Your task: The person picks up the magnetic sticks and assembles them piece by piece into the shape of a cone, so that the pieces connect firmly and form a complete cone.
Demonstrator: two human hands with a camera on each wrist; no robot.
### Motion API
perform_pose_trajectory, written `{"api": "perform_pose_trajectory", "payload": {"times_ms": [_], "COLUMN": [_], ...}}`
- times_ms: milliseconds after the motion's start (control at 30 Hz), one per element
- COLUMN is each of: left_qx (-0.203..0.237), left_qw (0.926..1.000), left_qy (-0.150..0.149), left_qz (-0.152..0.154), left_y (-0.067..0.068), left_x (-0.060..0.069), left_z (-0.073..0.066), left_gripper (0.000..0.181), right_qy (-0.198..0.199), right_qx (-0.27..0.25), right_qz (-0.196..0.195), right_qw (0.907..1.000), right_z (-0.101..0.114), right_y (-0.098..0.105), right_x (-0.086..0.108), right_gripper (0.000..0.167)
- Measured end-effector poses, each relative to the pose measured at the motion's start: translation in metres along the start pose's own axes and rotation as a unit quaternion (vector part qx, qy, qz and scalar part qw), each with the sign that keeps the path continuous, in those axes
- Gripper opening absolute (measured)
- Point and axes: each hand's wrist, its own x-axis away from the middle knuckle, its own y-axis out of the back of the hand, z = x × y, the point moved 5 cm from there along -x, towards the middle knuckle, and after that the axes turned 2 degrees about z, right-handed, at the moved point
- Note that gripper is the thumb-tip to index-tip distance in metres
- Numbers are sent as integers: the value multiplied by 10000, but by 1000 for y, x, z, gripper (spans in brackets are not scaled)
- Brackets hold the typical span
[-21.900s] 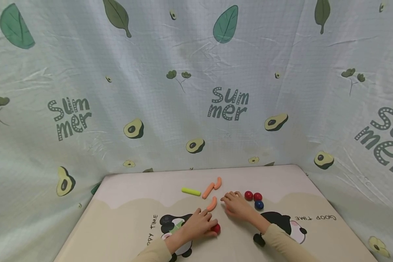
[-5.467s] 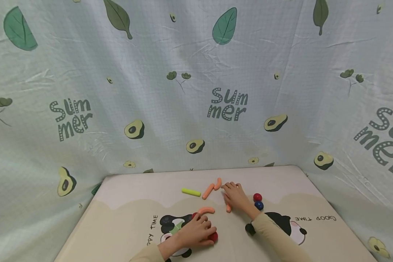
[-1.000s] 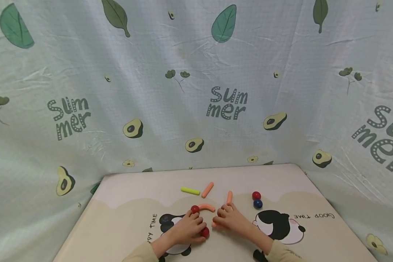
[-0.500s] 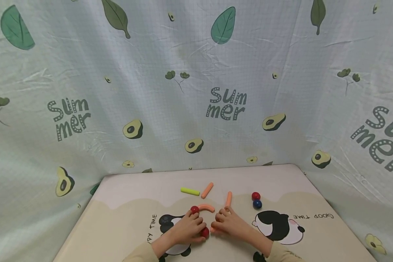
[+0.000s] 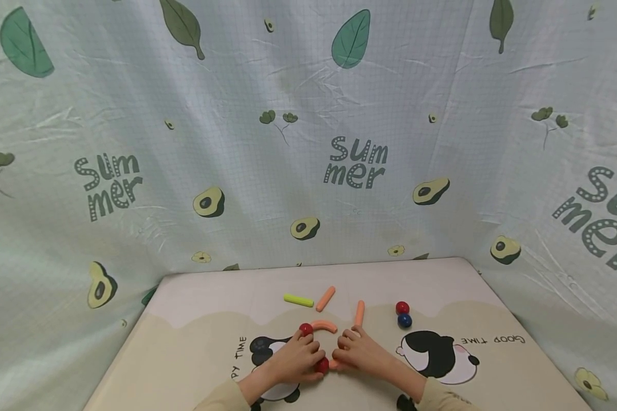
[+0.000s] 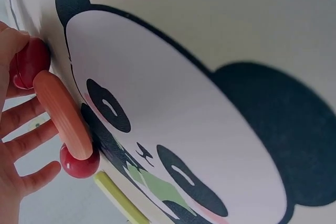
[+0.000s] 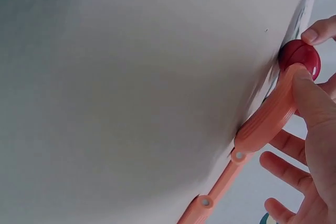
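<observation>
Head view: held red ball (image 5: 321,366), partly behind left hand (image 5: 294,361); held orange stick (image 5: 335,364), largely behind right hand (image 5: 361,351).

Glossy, smooth red balls (image 5: 321,365); matt, ridged orange rods (image 7: 270,116); creased, cloth-like backdrop (image 5: 267,171).

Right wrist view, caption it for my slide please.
The right hand holds a curved orange piece against a red ball held by the left hand.
</observation>
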Motion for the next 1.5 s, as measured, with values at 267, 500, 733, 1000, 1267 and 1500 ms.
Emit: {"api": "perform_pose_trajectory", "payload": {"times_ms": [267, 500, 733, 1000, 1267, 1500], "left_qx": [0, 29, 163, 210, 216, -44], "left_qw": [10000, 9999, 9996, 9995, 9997, 9987], "left_qy": [-68, -98, -159, -182, -73, -265], "left_qz": [-3, 102, 144, 136, -77, -426], "left_y": [-1, -1, 2, -1, 3, 4], "left_x": [-1, -2, -3, -1, 0, -4], "left_z": [0, 0, 0, 1, 0, -7], "left_gripper": [27, 25, 24, 24, 29, 23], "right_qy": [-171, -260, -302, -331, -496, -813], "right_qx": [-88, -80, -148, -206, -71, -143], "right_qz": [519, 609, 611, 640, 755, 604], "right_qw": [9985, 9978, 9976, 9972, 9959, 9948], "right_z": [-9, -14, -16, -17, -26, -40], "right_y": [-1, 2, -1, 0, 0, 0], "right_x": [2, 4, 4, 3, 6, 14], "right_gripper": [24, 17, 17, 18, 21, 21]}}
